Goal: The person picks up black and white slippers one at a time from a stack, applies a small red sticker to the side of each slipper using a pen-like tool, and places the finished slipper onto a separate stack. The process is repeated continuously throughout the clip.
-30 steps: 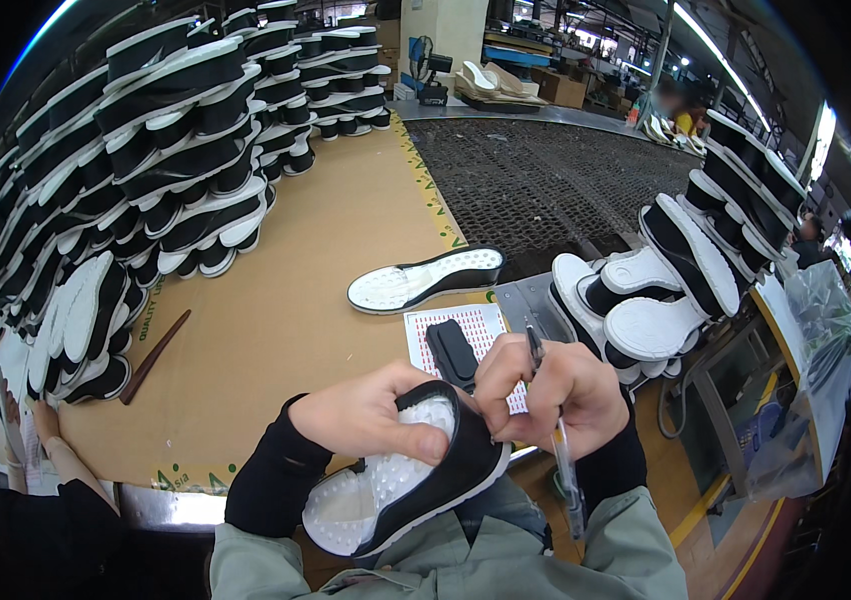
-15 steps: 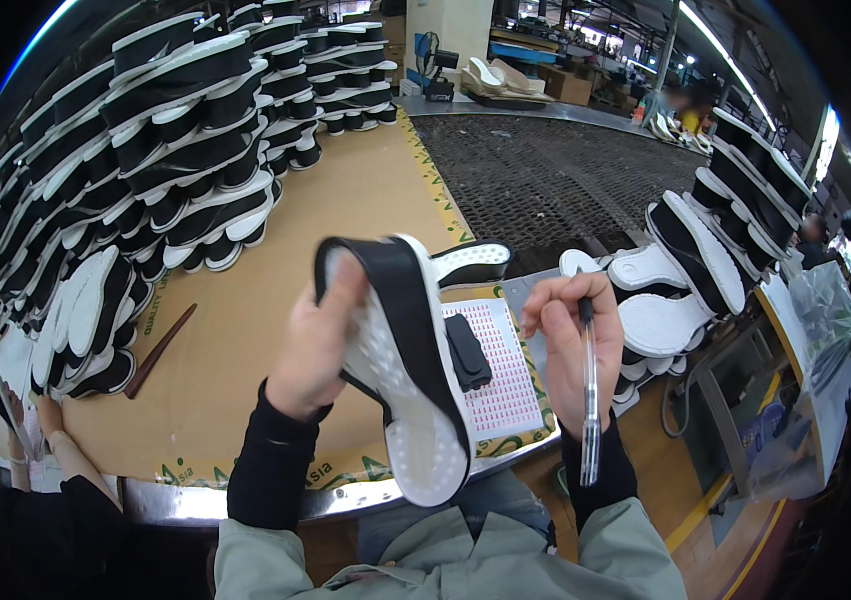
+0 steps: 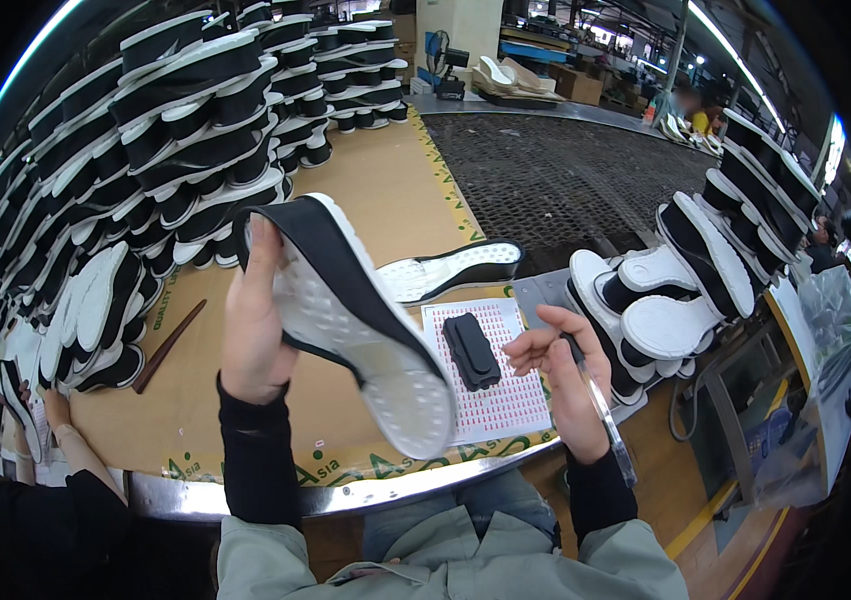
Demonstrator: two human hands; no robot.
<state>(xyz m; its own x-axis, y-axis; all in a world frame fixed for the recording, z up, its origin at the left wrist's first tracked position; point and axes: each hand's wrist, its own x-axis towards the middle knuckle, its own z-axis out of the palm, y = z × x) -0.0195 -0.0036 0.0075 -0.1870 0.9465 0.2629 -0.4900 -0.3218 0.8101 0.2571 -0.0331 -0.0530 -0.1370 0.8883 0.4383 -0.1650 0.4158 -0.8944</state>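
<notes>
My left hand (image 3: 254,345) grips the heel end of a black-and-white shoe sole (image 3: 351,325), its thumb at the rim. The sole tilts above the table, its dimpled white inner face toward me and the toe end pointing down to the right. In my right hand (image 3: 578,400) a clear pen with a black end (image 3: 601,408) is held slantwise, with the fingers curled near the sheet. A white sheet of small red marks or stickers (image 3: 506,415) lies on the table, a black oblong block (image 3: 472,352) resting on it. Behind them a second sole (image 3: 461,268) lies flat, partly hidden.
Tall stacks of soles (image 3: 196,130) line the left side. More soles (image 3: 666,325) are piled at right. A dark red pointed strip (image 3: 171,345) lies on the brown table cover (image 3: 236,420). Beyond is a dark mesh belt (image 3: 546,180). A co-worker's hand (image 3: 58,410) is at far left.
My left hand has moved left with the sole, uncovering more of the second sole and the sheet. My right hand has lowered slightly, and the pen has swung from upright to slanted.
</notes>
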